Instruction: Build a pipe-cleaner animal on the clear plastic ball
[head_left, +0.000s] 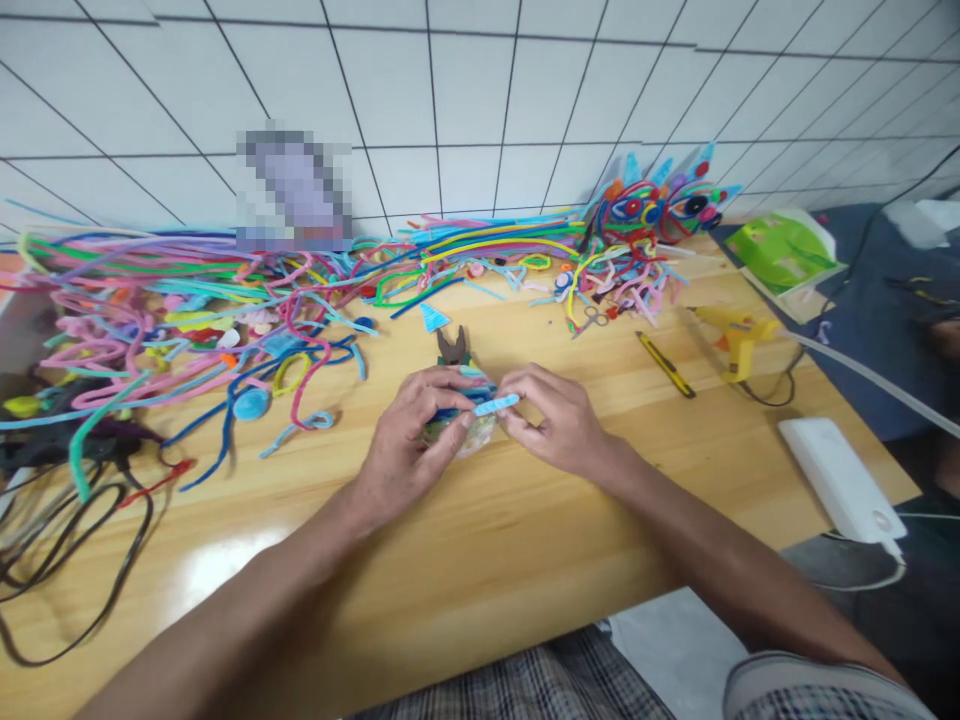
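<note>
My left hand (416,430) is closed around a small, partly see-through craft piece (480,437) with blue and green parts. Much of that piece is hidden behind the fingers. A short light-blue fuzzy strip (495,405) spans the gap between my left thumb and my right hand (551,415), whose thumb and forefinger pinch its right end. Just beyond the hands lie pliers (452,347), jaws pointing away from me. A light-blue fuzzy triangle (433,318) rests behind the pliers.
Pipe cleaners (300,280) heap along the tiled wall and left side. Colourful pipe-cleaner figures (645,210) stand at back right. Scissors (596,318), a yellow utility knife (666,365), a yellow glue gun (742,340) and a white power bank (840,480) lie rightward. Black cables (127,550) loop at left.
</note>
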